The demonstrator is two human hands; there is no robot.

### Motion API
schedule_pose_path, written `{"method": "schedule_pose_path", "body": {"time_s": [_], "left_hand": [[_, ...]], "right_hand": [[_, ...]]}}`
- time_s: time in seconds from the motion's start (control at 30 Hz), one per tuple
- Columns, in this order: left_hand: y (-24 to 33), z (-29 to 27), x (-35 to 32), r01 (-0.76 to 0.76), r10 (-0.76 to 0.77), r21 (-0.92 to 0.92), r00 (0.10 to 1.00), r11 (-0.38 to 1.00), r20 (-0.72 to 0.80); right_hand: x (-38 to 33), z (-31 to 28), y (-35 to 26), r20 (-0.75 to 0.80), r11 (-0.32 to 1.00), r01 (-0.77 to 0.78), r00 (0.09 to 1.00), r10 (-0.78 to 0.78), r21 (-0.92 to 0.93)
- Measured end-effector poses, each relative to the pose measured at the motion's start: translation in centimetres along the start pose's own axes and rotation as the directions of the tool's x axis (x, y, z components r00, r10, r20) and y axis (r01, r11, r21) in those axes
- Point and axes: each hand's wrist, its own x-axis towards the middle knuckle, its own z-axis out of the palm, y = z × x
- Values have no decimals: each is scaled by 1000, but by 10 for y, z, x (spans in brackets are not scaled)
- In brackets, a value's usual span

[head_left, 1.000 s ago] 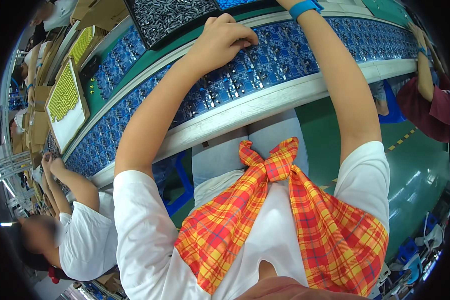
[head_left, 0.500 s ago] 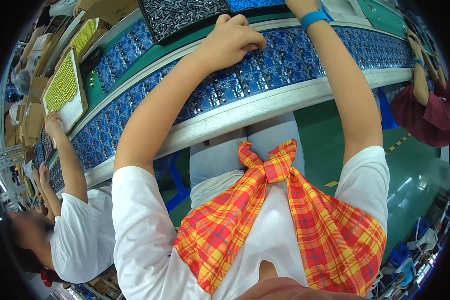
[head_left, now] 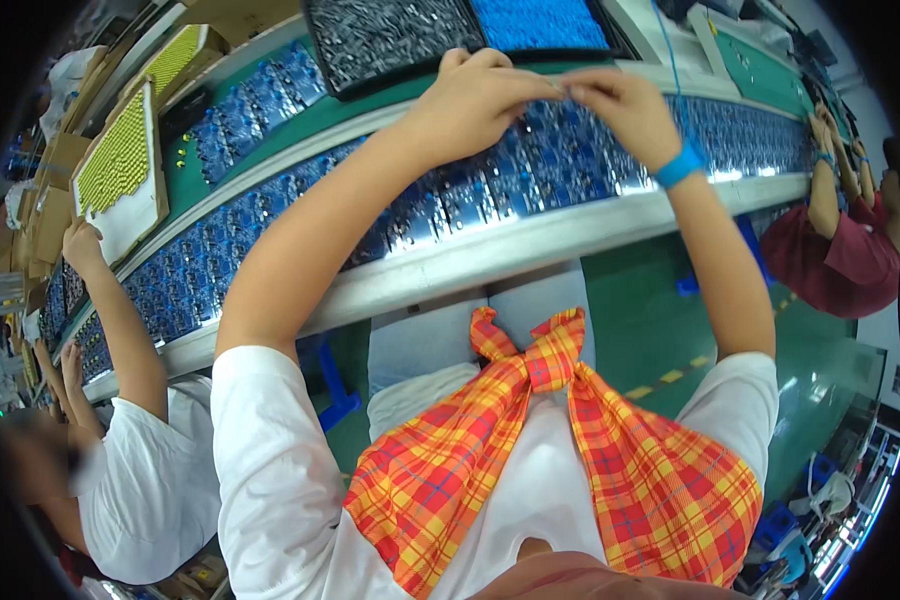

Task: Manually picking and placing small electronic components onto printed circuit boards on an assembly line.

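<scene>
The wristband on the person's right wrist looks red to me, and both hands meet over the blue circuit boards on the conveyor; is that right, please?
Not quite: the wristband on the right wrist is blue, not red, as the head view shows. The rest stands: the left hand and the right hand meet fingertip to fingertip over the blue circuit boards on the conveyor.
</scene>
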Motion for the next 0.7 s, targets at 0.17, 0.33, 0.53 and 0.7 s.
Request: {"method": "schedule_pose_path", "body": {"time_s": [0.17, 0.33, 0.53, 0.7], "left_hand": [[-65, -22, -19, 432, -320, 238, 862, 870, -394], [-83, -34, -23, 488, -421, 404, 873, 774, -248], [-88, -38, -23, 444, -348, 422, 893, 791, -287], [-80, -41, -18, 523, -443, 198, 831, 829, -337]], "right_hand": [[-10, 12, -14, 130, 982, -171, 975, 180, -79], [-2, 14, -10, 206, 912, 101, 978, -18, -397], [2, 20, -8, 245, 867, 164, 968, -50, -471], [1, 21, -5, 250, 863, 197, 964, -85, -465]]}}
